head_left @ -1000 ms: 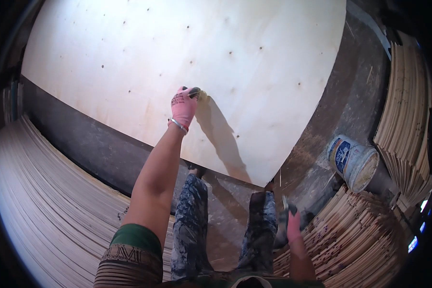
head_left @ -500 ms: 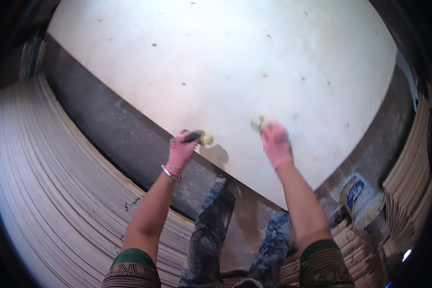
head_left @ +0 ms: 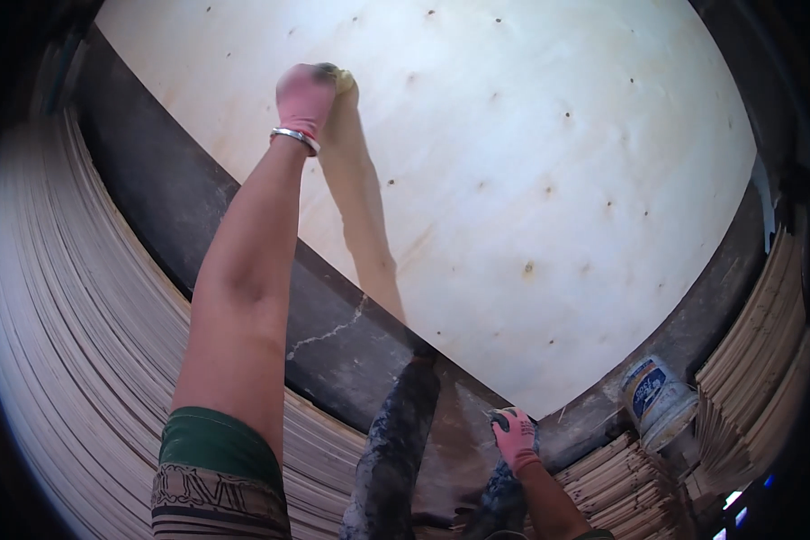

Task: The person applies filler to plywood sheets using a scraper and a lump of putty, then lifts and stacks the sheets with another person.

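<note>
My left hand (head_left: 304, 101), in a pink glove with a metal bangle at the wrist, reaches far over the pale wooden panel (head_left: 477, 144). Its fingers are closed on a dark scraper (head_left: 326, 72) with a pale yellow lump of putty (head_left: 344, 83) at its end, at or close to the surface. My right hand (head_left: 516, 435), also pink-gloved, is drawn back beside my knee at the panel's near corner. Those fingers are curled, with a pale and dark bit showing at the tips; what it is cannot be made out. Small dark knots and spots dot the panel.
Stacked thin sheets (head_left: 72, 333) fill the left side. More sheets (head_left: 756, 315) stand at the right, beside a blue-and-white bucket (head_left: 659, 401). A dark ledge (head_left: 342, 315) runs along the panel's near edge, with my legs (head_left: 391, 450) below it.
My left hand has moved far forward over the panel with the scraper. My right hand has pulled back from the panel toward my knee. The panel appears shifted in view.
</note>
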A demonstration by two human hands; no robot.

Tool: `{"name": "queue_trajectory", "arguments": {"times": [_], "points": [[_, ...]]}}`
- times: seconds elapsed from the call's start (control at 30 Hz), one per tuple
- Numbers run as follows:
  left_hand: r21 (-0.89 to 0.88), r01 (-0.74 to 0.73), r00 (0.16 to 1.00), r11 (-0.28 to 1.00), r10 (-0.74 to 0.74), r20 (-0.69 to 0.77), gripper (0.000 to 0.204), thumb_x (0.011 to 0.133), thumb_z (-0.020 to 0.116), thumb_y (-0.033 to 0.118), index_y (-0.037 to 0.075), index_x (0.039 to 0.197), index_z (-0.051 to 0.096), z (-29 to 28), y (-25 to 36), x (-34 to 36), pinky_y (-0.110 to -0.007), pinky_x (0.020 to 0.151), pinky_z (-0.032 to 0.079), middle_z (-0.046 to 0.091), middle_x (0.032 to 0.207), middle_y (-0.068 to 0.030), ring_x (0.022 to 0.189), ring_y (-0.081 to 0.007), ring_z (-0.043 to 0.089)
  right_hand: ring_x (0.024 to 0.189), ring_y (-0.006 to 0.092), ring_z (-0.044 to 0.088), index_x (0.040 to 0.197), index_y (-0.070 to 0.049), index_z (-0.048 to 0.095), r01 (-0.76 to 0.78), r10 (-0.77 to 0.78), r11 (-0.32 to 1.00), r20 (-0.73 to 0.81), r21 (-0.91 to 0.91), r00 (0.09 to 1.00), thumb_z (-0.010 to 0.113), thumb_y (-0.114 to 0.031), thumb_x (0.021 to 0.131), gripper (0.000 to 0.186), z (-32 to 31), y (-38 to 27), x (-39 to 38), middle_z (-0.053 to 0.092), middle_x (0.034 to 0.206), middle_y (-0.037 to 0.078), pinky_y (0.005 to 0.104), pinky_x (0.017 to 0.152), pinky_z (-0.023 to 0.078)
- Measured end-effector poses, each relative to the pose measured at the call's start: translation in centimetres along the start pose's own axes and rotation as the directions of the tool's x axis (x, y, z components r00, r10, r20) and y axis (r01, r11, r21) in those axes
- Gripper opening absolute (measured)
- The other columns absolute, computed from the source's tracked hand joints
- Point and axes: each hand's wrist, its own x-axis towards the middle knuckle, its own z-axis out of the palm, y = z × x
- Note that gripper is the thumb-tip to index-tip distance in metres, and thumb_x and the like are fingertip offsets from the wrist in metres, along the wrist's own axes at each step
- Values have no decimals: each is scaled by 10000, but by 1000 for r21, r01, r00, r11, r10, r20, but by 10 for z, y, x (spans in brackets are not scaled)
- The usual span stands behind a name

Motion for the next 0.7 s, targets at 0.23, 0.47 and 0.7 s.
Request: {"name": "queue_trajectory", "arguments": {"times": [0.23,0.47,0.7], "points": [[-447,447,761,774,-66,646,349,745,589,245,20,1006,640,-13,30,-149,-367,805,489,661,895,-166,821,-268,629,957,315,562,956,-48,636,-88,94,994,-114,57,989,639,-201,758,251,-25,-16,-49,594,1016,144,397,841,447],[-629,723,690,286,-321,649,284,835,637,198,-8,1031,636,-159,31,-494,-303,742,480,660,943,-113,846,-192,629,728,223,644,973,26,602,-52,113,885,-106,462,988,580,-134,835,212,-62,11,-120,659,872,127,323,658,514],[-792,559,657,-247,-451,604,287,845,603,72,-73,1092,590,-338,86,-593,-325,832,531,640,1026,-132,932,-216,632,558,236,626,1081,36,502,-197,110,699,169,687,979,529,-170,879,290,-159,-96,-159,666,889,186,333,505,505]]}}
